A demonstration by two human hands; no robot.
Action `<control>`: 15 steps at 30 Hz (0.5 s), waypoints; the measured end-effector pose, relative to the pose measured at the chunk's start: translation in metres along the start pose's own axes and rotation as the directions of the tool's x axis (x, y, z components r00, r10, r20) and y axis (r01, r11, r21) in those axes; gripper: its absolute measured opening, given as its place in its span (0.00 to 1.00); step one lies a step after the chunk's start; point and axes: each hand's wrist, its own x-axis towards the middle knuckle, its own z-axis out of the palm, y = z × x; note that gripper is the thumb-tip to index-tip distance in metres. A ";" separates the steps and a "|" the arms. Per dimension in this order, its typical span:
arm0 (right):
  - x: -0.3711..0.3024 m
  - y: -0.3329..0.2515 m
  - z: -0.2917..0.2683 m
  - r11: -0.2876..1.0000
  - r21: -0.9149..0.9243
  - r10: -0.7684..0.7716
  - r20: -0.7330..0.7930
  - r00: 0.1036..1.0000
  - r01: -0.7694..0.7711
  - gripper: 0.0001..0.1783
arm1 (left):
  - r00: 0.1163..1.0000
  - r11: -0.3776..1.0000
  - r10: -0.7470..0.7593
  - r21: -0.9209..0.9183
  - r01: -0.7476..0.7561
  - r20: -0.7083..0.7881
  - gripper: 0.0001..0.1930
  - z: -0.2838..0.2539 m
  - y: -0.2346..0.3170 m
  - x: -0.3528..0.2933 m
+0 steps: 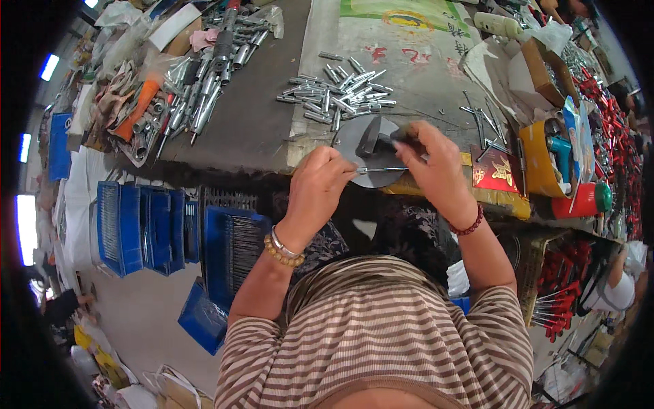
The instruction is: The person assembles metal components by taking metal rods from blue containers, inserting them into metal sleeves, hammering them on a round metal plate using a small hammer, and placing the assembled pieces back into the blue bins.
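Observation:
My left hand (317, 191) is closed in a pinch on the left end of a thin metal rod (387, 169). The rod lies level across the near part of a grey round disc (351, 140). A dark angular metal block (369, 136) stands on the disc. Right beside the block is my right hand (436, 163), its fingers curled together and slightly blurred; what they hold is hidden. The rod's right end reaches close to my right thumb. Just beyond the disc lies a loose pile of shiny metal sleeves (340, 88).
Sockets and tool shafts (211, 82) are heaped at left. At right lie thin rods (484, 123), a red envelope (494, 170), a yellow container (543, 157) and a red bottle with green cap (582, 201). Blue bins of rods (235, 249) stand below the table edge.

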 end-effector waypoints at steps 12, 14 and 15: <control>-0.026 0.007 0.041 0.992 0.117 -0.040 -0.011 0.999 0.041 0.16 | 0.999 0.998 0.046 0.046 -0.045 -0.013 0.06 0.004 -0.001 0.004; -0.019 0.006 0.042 0.997 0.051 -0.064 0.043 0.997 0.062 0.17 | 0.999 0.998 0.040 0.044 -0.039 -0.013 0.07 0.004 -0.004 0.007; -0.018 0.005 0.043 0.996 0.059 -0.069 0.049 0.996 0.066 0.17 | 0.999 0.999 0.029 0.045 -0.028 -0.014 0.07 0.003 -0.005 0.005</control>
